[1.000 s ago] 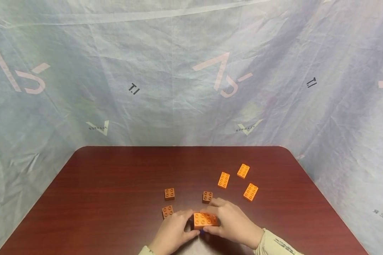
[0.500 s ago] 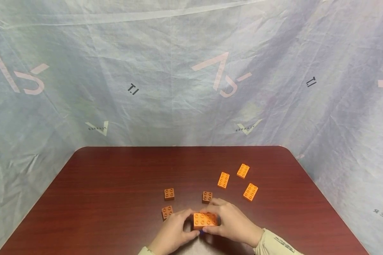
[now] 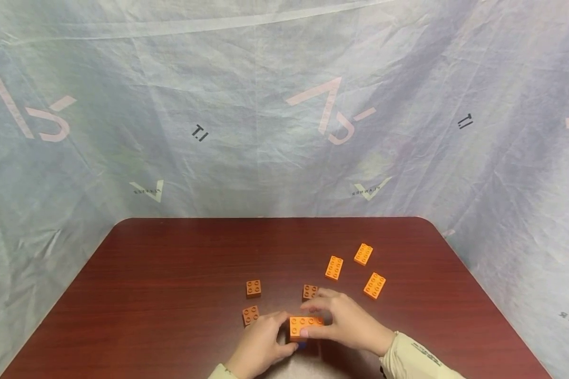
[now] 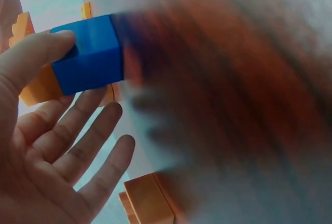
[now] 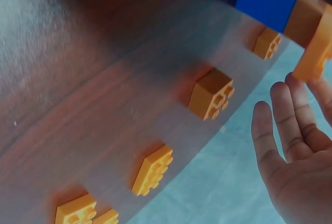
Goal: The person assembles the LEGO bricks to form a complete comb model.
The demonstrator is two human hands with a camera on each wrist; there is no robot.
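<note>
A small stack of toy building bricks stands low at the front middle of the table. Its bottom is a blue brick (image 4: 91, 60), with a brown brick (image 5: 303, 21) on that and a flat orange brick (image 3: 296, 322) on top, studs up. My left hand (image 3: 258, 345) grips the stack from the left, thumb on the blue face and index and middle fingertips at the opposite side. My right hand (image 3: 353, 323) is over the stack's right end. Its thumb overlaps the orange brick's studs in the head view, and its fingers extend loosely behind, fingertips right at the orange edge.
Three brown bricks lie loose on the dark red table (image 3: 170, 273): a rear left one (image 3: 253, 288), one beside my left hand (image 3: 250, 315) and one behind my right fingers (image 3: 310, 292). Several flat orange bricks (image 3: 334, 267) lie farther right. A pale cloth (image 3: 256, 131) hangs behind.
My right hand has loosened from the orange brick's end; its thumb has moved up over the studs and its fingers have lifted away. My left hand keeps its hold on the stack.
</note>
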